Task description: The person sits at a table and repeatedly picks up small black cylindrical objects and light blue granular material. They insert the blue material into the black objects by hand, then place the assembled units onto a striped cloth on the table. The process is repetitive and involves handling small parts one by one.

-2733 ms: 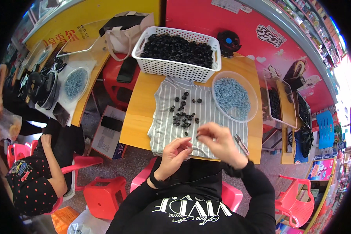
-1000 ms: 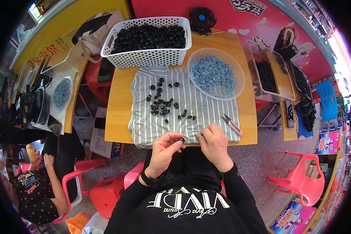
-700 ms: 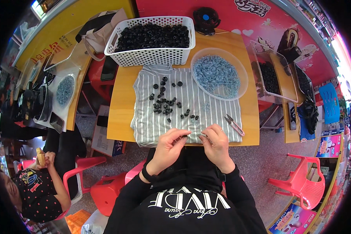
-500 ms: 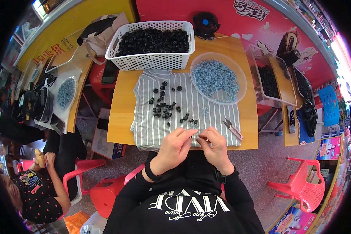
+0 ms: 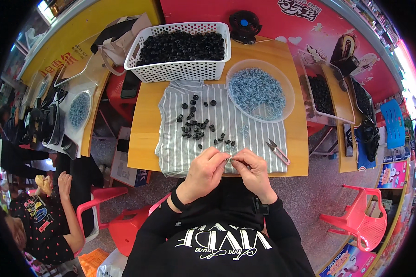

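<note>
Both hands meet over the front edge of a grey striped cloth [image 5: 171, 138]. My left hand [image 5: 204, 171] is closed in a pinch, its fingertips hiding most of something tiny. Close against it, my right hand [image 5: 254, 171] pinches at the same spot; what lies between the fingers is too small to name. Just beyond the fingertips, several small black pieces [image 5: 198, 124] lie scattered on the cloth, some ring-shaped. A few clear bluish bits [image 5: 244, 130] rest there too. Right of my hands lie small thread snips [image 5: 278, 151] with pink handles, blades pointing away.
A white perforated basket [image 5: 180, 73] full of black pieces stands at the back. Beside it is a round translucent tub [image 5: 289, 99] of clear blue bits. A black fan [image 5: 245, 27] stands behind. Another person [image 5: 46, 217] sits at left; a red chair [image 5: 358, 219] stands right.
My fingertips have drawn closer together at the cloth's front edge, the right hand shifting slightly left. At left, the other person's hand has come away from the food.
</note>
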`<state>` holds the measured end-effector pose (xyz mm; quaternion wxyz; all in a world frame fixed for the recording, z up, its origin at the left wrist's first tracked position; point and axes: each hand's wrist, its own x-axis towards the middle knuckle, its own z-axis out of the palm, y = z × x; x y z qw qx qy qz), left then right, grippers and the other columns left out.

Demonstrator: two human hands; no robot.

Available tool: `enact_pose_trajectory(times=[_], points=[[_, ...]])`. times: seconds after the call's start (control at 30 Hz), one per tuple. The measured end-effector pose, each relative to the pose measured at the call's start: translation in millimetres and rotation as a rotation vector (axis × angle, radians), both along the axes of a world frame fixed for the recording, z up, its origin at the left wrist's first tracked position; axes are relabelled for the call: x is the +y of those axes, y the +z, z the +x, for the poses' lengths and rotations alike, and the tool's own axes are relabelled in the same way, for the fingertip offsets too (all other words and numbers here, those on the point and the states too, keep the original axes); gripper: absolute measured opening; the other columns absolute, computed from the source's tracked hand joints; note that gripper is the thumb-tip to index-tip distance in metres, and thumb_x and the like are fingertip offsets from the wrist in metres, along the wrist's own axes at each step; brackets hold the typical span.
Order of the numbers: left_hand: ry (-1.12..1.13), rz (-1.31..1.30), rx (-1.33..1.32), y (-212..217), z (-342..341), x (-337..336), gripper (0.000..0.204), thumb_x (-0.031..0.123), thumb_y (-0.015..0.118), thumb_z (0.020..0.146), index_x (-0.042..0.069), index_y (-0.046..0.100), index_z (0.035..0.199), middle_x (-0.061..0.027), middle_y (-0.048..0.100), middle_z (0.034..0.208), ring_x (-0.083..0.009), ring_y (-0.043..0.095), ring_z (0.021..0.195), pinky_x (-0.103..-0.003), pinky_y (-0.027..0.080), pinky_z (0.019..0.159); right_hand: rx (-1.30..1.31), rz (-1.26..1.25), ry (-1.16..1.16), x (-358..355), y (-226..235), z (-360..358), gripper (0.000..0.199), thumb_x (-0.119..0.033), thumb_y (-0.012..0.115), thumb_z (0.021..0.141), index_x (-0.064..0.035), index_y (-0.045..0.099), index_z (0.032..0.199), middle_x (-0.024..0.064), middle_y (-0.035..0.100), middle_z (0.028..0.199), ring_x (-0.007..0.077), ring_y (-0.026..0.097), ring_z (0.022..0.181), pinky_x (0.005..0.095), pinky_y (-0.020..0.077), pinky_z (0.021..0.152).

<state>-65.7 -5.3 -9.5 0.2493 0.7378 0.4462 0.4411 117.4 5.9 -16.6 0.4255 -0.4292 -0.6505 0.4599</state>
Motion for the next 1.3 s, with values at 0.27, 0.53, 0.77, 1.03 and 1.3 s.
enact_pose_trajectory(times=[0.27, 0.53, 0.77, 1.03, 1.3], points=[[0.025, 0.019, 0.031, -5, 1, 1, 0.011, -0.004, 0.065, 0.086, 0.0, 0.065, 0.097, -0.0133, 0.06, 0.086, -0.0306, 0.061, 0.074, -0.036, 0.049, 0.063, -0.081, 0.143, -0.022, -1, 2, -4, 0.01, 0.008, 0.066, 0.084, 0.0041, 0.066, 0.093, 0.0102, 0.059, 0.081, 0.022, 0.059, 0.07, 0.0312, 0.0442, 0.06], [-0.026, -0.284, -0.166, -9, -3, 4, 0.01, -0.001, 0.064, 0.089, -0.002, 0.068, 0.098, -0.0108, 0.064, 0.084, -0.0192, 0.062, 0.072, -0.028, 0.047, 0.063, -0.474, 0.687, -0.075, 3, 2, -8, 0.029, 0.007, 0.068, 0.067, 0.0032, 0.065, 0.095, 0.013, 0.06, 0.089, 0.0314, 0.06, 0.077, 0.039, 0.0491, 0.066], [-0.081, -0.631, -0.396, -15, -4, 7, 0.013, 0.006, 0.063, 0.096, 0.0, 0.069, 0.105, 0.0013, 0.065, 0.087, -0.0041, 0.054, 0.075, -0.022, 0.046, 0.065, -0.548, 0.794, -0.161, 3, 1, -13, 0.031, 0.002, 0.068, 0.064, 0.0042, 0.064, 0.094, 0.0134, 0.059, 0.089, 0.0295, 0.059, 0.074, 0.0397, 0.0481, 0.066], [-0.093, -0.571, -0.457, -12, -2, 12, 0.016, 0.003, 0.064, 0.094, 0.0, 0.068, 0.11, 0.0005, 0.064, 0.086, -0.0057, 0.055, 0.074, -0.023, 0.046, 0.065, -0.555, 0.778, -0.293, 9, -1, -19, 0.024, 0.004, 0.068, 0.068, 0.0037, 0.063, 0.092, 0.0144, 0.06, 0.087, 0.0313, 0.06, 0.074, 0.0405, 0.0479, 0.064], [0.014, -0.172, -0.176, -11, 2, 12, 0.019, -0.005, 0.065, 0.088, 0.0, 0.066, 0.106, -0.0114, 0.065, 0.086, -0.0212, 0.063, 0.074, -0.03, 0.049, 0.064, -0.241, 0.42, -0.3, 6, -6, -28, 0.014, 0.01, 0.064, 0.074, 0.0026, 0.062, 0.085, 0.015, 0.06, 0.077, 0.0333, 0.061, 0.068, 0.0393, 0.0484, 0.061]])
